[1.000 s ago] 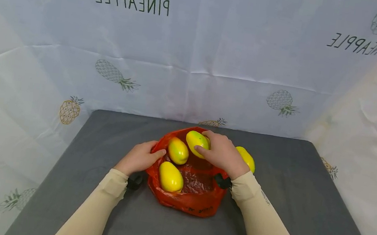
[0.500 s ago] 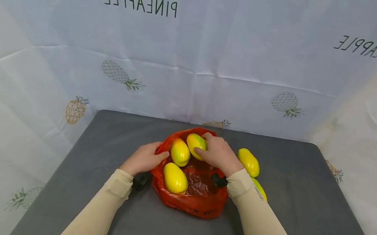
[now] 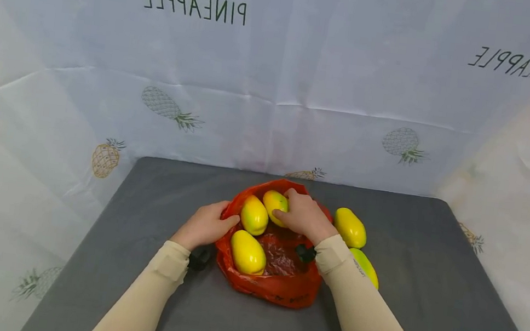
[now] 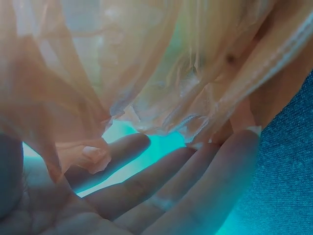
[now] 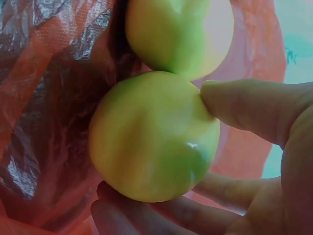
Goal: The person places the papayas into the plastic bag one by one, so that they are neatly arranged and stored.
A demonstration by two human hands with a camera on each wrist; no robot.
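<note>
With the right grip [image 3: 306,214], grasped a yellow fruit [image 3: 273,202] inside the red bag [image 3: 279,291], toward the far edge of the table [image 3: 427,301]; with the left grip [image 3: 205,226], pinched the bag's rim on the side facing the table's left edge. Had two others in the bag, a middle fruit [image 3: 254,215] and a near fruit [image 3: 248,253], and two outside toward the table's right edge, a farther loose fruit [image 3: 350,227] and a nearer loose fruit [image 3: 368,265] partly behind the right sleeve [image 3: 369,306]. Could not tell whether lifted or resting. Risked a slip through too light a squeeze on smooth skin, or a collapsed rim from slackening on the left.
</note>
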